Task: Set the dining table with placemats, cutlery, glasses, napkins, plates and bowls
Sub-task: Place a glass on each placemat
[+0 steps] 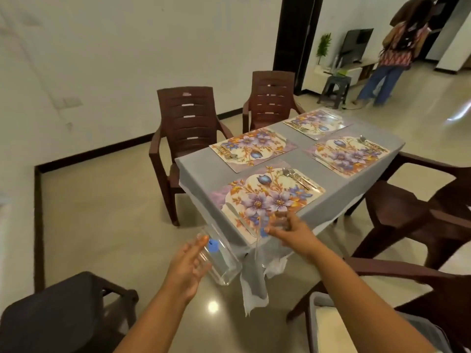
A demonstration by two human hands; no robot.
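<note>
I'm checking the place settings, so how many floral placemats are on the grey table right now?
4 rectangular floral placemats. Nearest placemat lies by the hands, left placemat before the brown chair, right placemat by the right edge, far placemat at the far end. None seems hidden.

Count: 4 floral placemats (271, 200) on the tabletop (300, 154), 2 clear glasses (221, 258), one per hand. 4 brown plastic chairs (187, 128) round the table, 1 black stool (335, 89) far back. Cutlery too blurred to count.

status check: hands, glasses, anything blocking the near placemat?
Left hand grips clear glass; right hand grips second glass. Near floral placemat: cutlery only. Nothing blocking.
</note>
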